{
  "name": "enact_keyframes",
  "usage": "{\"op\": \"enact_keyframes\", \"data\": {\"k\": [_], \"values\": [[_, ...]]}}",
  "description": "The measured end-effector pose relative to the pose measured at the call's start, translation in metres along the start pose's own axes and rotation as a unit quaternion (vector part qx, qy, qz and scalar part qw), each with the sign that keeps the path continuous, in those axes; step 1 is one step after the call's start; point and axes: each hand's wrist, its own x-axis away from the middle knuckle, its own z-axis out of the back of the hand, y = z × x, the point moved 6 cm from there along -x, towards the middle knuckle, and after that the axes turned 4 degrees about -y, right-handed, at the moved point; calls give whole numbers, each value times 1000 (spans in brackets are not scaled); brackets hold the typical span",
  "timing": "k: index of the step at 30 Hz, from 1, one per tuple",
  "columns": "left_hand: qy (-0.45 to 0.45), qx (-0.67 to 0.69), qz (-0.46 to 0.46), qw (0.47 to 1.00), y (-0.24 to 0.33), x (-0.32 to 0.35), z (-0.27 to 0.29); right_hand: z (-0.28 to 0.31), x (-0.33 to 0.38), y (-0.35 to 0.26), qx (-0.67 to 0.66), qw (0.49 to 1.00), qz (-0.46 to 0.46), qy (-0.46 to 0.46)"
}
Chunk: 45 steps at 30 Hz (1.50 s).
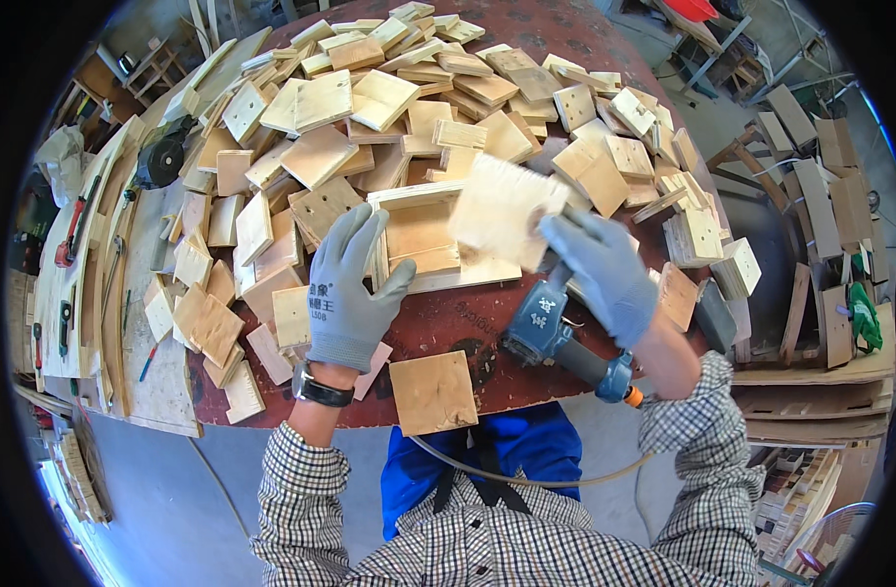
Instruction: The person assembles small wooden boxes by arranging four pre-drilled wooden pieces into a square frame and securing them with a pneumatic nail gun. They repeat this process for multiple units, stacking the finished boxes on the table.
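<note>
Grey-gloved left hand [348, 293], back up: fingers stretched to the far side, thumb spread rightward, no grip. Watch [323, 389] on that wrist. From here I see the right hand [604, 274], also gloved, angled far-left, gripping. Forearms [667, 358] come from near side, checked sleeves [299, 489].

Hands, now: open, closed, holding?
Left hand: open, fingers spread, at the left side of the wooden box.
Right hand: closed, holding a square wooden board.

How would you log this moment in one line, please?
Left hand: open, at left side of wooden frame | Right hand: holding wooden panel over wooden frame | Blue tool: lying on red tabletop
</note>
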Motion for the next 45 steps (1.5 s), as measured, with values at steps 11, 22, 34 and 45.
{"op": "enact_keyframes", "data": {"k": [11, 22, 34, 45], "values": [[-111, 59, 16, 992, 7, 11, -10, -95, -26, 60, -342, 925, -164, 8], [-98, -21, 24, 995, -2, 14, -23, -72, -51, 1, 606, 784, -77, -110], [-90, -39, -37, 994, 2, 5, -25, -82, -65, 32, 582, 806, 23, -104], [-100, 12, 17, 995, -1, -13, -31, -66, -73, 49, 443, 891, 75, -58]]}}
